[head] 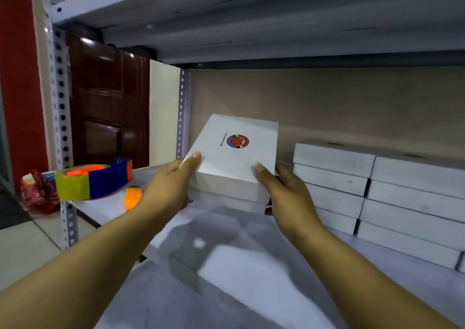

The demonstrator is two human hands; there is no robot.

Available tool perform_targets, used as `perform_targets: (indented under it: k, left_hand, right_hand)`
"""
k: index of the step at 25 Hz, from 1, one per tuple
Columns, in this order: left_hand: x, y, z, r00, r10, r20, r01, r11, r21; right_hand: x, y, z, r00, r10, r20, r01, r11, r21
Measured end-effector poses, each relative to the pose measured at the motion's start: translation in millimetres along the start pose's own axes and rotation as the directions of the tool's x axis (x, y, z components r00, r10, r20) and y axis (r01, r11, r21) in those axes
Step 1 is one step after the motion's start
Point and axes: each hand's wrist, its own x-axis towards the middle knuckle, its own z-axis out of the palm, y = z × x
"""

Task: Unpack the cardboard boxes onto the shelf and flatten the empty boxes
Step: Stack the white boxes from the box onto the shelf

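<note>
White boxes [232, 177], two or three stacked with a round red-and-blue logo on the top lid, were held just above the shelf [264, 291], tilted up at the far end. The left hand [168, 185] gripped the stack's near left corner, thumb on the lid; the right hand [284, 190] gripped the near right corner the same way. To the right, two stacks of white boxes [377, 192] stood side by side on the shelf. At the left end sat a tape dispenser [95, 180] beside an orange cutter [132, 197].
</note>
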Motion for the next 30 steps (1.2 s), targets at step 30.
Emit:
perform_targets:
  k: [30]
  left_hand:
    - [109.0,-69.8,96.5,0.814,0.523,0.251,-0.58,0.744,0.331]
  right_hand:
    - [64.2,88.7,-28.6,0.752,-0.656,0.063,-0.04,-0.14,-0.989]
